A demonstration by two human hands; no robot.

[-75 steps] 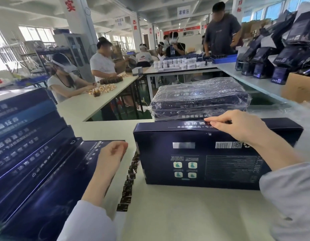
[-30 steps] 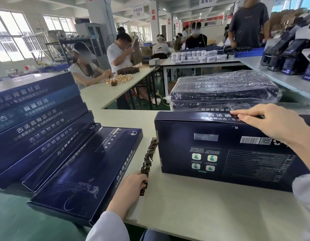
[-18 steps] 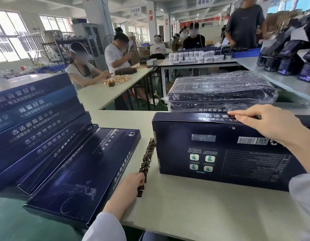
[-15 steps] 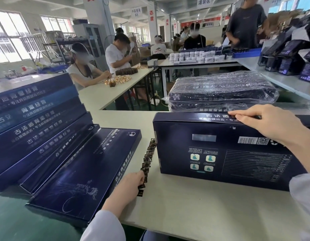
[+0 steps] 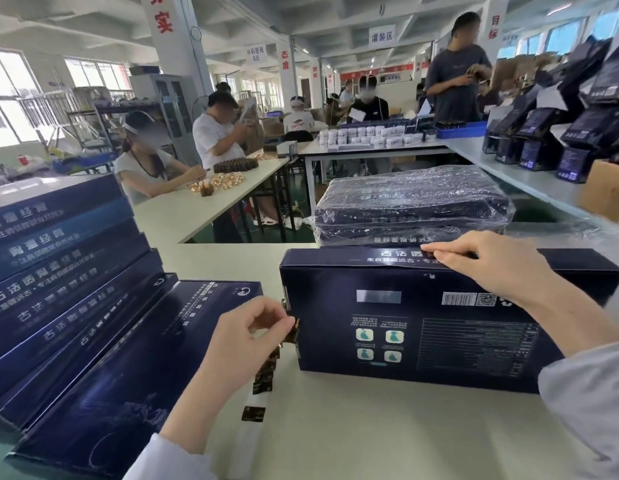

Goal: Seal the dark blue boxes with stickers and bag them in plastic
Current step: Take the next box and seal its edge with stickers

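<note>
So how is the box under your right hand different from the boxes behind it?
The near box is bare; the back boxes are wrapped in clear plastic. The near box stands on its long edge; the back boxes lie flat, stacked. The right hand rests on the near box; nothing touches the back boxes. Both are dark blue with pale print.

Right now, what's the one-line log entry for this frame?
left hand: pinches brown-gold sticker | right hand: rests on dark blue cardboard box, standing on edge | box: unbagged
</note>
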